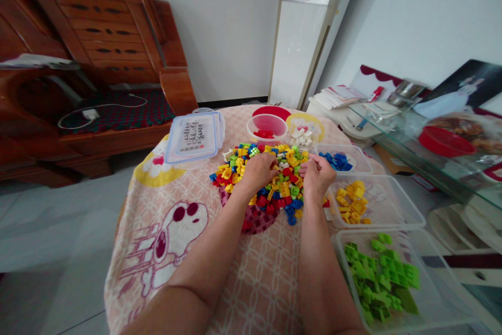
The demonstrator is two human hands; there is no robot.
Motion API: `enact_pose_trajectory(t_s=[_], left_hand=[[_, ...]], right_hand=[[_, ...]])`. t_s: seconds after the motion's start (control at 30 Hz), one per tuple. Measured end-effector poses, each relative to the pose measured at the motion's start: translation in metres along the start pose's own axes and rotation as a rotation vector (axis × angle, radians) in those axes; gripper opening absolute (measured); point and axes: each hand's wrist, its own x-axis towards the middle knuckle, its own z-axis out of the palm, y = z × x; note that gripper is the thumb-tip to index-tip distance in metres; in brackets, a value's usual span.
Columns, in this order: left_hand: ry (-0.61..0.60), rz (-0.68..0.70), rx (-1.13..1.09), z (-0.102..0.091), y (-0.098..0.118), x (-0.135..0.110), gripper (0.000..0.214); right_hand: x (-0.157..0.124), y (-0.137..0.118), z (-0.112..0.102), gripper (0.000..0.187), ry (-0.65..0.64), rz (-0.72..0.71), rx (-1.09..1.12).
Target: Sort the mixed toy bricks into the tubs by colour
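Note:
A heap of mixed toy building bricks (pixel 274 188) in yellow, red, blue, green and white lies on the tablecloth. My left hand (pixel 259 170) is over the middle of the heap, its fingers curled down among the bricks; what they grip is hidden. At the heap's right edge, my right hand (pixel 318 174) is closed with fingertips drawn together, and anything inside is too small to make out. Beside it stand clear boxes holding blue bricks (pixel 338 161), yellow bricks (pixel 353 201) and green bricks (pixel 382 277). Behind the heap, a round tub (pixel 266 122) contains red bricks (pixel 263 134).
White bricks (pixel 303 136) lie in a small pile behind the heap. A blue-rimmed lid (pixel 192 139) rests at the back left of the table. To the right is a glass shelf (pixel 423 139) with a red bowl (pixel 445 141). A wooden bench (pixel 105 53) stands back left.

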Motion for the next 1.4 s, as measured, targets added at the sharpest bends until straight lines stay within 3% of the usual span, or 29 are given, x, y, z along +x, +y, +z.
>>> enact_pose_trajectory(t_s=[0.23,0.57,0.7,0.87,1.0,1.2,1.27,1.4], left_hand=[[0.071,-0.004,-0.231,-0.003,-0.005,0.002,0.020],[0.126,-0.121,-0.874,0.000,-0.016,0.004,0.030],[0.280,-0.188,-1.168,0.007,-0.026,0.008,0.038],[0.451,-0.138,-1.299,0.024,-0.041,0.021,0.069],[0.421,-0.086,-1.292,0.032,-0.047,0.025,0.079],[0.321,0.006,-1.182,0.017,-0.035,0.016,0.064],[0.288,0.029,-1.071,0.010,-0.027,0.013,0.050],[0.223,0.008,-0.640,-0.003,-0.015,0.006,0.029]], right_hand=[[-0.001,-0.001,0.000,0.036,-0.001,0.000,-0.012],[0.000,0.000,0.001,0.038,-0.004,-0.005,-0.005],[0.001,0.003,0.000,0.038,-0.012,-0.013,-0.018],[0.001,0.005,0.001,0.039,-0.021,-0.011,-0.024],[0.000,0.003,0.001,0.039,-0.017,-0.002,-0.019],[-0.001,0.000,0.000,0.039,-0.001,0.009,-0.013],[-0.001,0.000,-0.001,0.039,0.000,0.003,-0.011],[0.000,-0.001,-0.001,0.038,0.000,0.006,-0.017]])
